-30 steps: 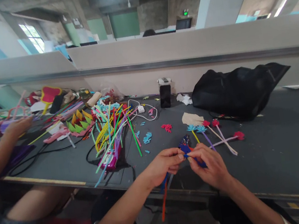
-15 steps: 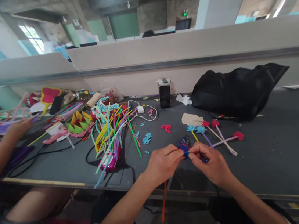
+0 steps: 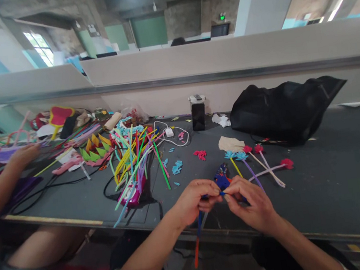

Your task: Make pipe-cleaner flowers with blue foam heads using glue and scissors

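Observation:
My left hand (image 3: pixel 198 199) and my right hand (image 3: pixel 251 198) meet above the table's front edge, fingertips pinched. Between them is a short stretch of blue pipe cleaner (image 3: pixel 222 193), held from both sides. A blue length hangs below my left hand, beside an orange strip (image 3: pixel 197 253) that drops past the table edge. Just beyond my fingertips lies a dark blue object (image 3: pixel 221 178) with a bit of orange, partly hidden. Right of it lie pipe cleaner flowers: a light blue flower (image 3: pixel 241 155) on a purple stem and a red flower (image 3: pixel 287 164) on a pale stem.
A pile of pipe cleaners (image 3: pixel 133 159) lies to the left, with blue clippings (image 3: pixel 177 167) and red clippings (image 3: pixel 200 155) nearer the middle. A phone (image 3: pixel 199 116) stands upright at the back. A black bag (image 3: pixel 284 113) sits back right. Another person's hands (image 3: pixel 19 157) work at far left.
Both hands have come slightly down and nearer, uncovering more of the dark blue object. A blue length now shows hanging below my left hand, over the orange strip's upper part.

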`<state>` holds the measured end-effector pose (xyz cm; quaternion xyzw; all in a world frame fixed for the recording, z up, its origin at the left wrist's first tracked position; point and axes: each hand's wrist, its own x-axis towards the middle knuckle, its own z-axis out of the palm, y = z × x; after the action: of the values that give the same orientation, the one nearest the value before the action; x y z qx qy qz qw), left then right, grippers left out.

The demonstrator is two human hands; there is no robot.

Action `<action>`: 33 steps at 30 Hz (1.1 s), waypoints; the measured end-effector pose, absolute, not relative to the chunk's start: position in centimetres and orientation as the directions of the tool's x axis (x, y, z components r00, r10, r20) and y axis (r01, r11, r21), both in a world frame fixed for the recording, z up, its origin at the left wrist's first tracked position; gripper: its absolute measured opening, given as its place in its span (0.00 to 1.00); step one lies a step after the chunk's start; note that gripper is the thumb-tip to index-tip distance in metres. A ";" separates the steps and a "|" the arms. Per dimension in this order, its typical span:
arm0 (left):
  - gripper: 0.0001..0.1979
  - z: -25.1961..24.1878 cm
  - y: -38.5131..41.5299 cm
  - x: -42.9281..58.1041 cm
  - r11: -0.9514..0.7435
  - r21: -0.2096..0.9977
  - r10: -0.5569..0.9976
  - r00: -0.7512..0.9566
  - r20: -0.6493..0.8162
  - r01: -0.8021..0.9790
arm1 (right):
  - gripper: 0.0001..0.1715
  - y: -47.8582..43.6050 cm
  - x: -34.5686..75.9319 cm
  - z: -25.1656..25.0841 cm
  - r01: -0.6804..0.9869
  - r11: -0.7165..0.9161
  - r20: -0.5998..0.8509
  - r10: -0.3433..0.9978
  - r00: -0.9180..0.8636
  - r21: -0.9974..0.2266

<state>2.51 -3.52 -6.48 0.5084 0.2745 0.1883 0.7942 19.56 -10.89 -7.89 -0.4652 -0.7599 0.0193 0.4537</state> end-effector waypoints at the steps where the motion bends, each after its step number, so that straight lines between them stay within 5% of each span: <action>1: 0.10 -6.3 -3.5 2.4 0.316 0.949 0.628 0.752 -0.202 -0.010 | 0.06 -10.8 19.6 -7.9 0.694 0.543 0.663 0.738 -0.127 -0.472; 4: 0.09 -6.1 -3.5 2.2 -0.258 0.965 0.777 0.603 0.181 0.043 | 0.06 -10.5 19.8 -7.7 0.700 0.435 0.613 0.790 0.006 -0.567; 8: 0.10 -6.8 -3.5 1.9 -0.802 0.583 0.548 0.547 0.633 0.129 | 0.07 -10.4 20.2 -7.9 0.650 0.331 0.506 0.857 0.095 -0.683; 13: 0.12 -7.8 -3.4 1.9 -0.928 0.265 0.370 0.550 0.749 0.262 | 0.08 -10.4 20.4 -8.0 0.591 0.289 0.439 0.890 0.123 -0.753; 18: 0.09 -7.8 -3.3 2.0 -0.946 0.135 0.287 0.567 0.772 0.295 | 0.07 -10.4 20.2 -8.0 0.589 0.298 0.436 0.894 0.103 -0.751; 26: 0.08 -7.4 -3.5 2.1 -0.924 0.276 0.381 0.638 0.669 0.263 | 0.06 -10.6 20.1 -8.0 0.647 0.400 0.543 0.839 0.026 -0.649; 33: 0.06 -6.1 -3.9 2.0 -0.656 0.747 0.604 0.669 0.433 0.109 | 0.07 -10.8 19.8 -7.2 0.683 0.510 0.653 0.755 -0.065 -0.523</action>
<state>2.04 -3.94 -6.11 0.8413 0.2119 0.3470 0.3563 19.78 -10.83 -7.20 -0.4933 -0.7286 0.0379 0.4737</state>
